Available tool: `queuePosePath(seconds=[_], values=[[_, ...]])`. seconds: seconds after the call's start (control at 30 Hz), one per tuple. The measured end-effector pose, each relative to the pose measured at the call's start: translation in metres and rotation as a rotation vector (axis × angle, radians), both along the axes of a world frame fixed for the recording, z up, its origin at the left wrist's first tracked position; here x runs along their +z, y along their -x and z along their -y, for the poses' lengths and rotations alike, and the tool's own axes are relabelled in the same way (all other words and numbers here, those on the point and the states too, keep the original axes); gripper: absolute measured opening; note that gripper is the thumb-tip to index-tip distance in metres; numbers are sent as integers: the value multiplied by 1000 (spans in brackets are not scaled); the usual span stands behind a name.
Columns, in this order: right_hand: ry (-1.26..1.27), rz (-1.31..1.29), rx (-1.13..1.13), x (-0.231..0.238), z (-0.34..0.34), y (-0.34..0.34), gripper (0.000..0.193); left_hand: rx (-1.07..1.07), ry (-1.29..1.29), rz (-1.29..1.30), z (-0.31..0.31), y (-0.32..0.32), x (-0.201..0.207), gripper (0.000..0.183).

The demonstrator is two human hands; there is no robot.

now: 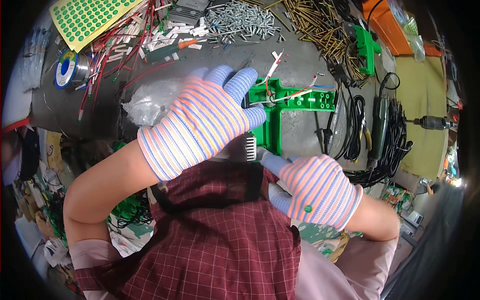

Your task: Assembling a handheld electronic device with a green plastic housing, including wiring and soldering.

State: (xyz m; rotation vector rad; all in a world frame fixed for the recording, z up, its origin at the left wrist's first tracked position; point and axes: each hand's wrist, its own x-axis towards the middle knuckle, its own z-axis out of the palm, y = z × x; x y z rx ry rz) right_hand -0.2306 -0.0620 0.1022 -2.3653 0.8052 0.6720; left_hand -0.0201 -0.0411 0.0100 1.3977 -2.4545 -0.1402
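Both my hands wear striped knit gloves. My left hand (207, 117) rests over the left end of a green plastic housing (295, 99) on the grey bench, fingers spread across it and reaching past to its far side. Red and white wires run out of the housing's top. My right hand (312, 187) sits at the housing's lower leg (272, 132), its fingertips touching the bottom end next to a small white comb-like part (251, 148). Whether either hand truly grips the housing is hidden by the gloves.
A clear plastic bag (147, 102) lies left of my left hand. Behind are red and white wire pieces (125, 42), a solder spool (67, 70), silver screws (240, 20), brass rods (310, 25), a green dot sheet (85, 17). Black cables and a rotary tool (380, 120) lie right.
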Motion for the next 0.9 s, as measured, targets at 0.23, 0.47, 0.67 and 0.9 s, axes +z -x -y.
queuePosePath(seconds=[0.23, 0.47, 0.67, 0.9], values=[[163, 43, 133, -7, 14, -27, 32, 22, 51, -5, 1, -1, -3, 29], [536, 395, 166, -22, 0, 6, 29, 74, 45, -51, 1, 1, -17, 24], [350, 406, -163, -31, -2, 21, 39, 48, 41, -15, 1, 1, -8, 25], [530, 514, 356, -31, 12, 14, 42, 60, 87, -48, 2, 1, -18, 26]])
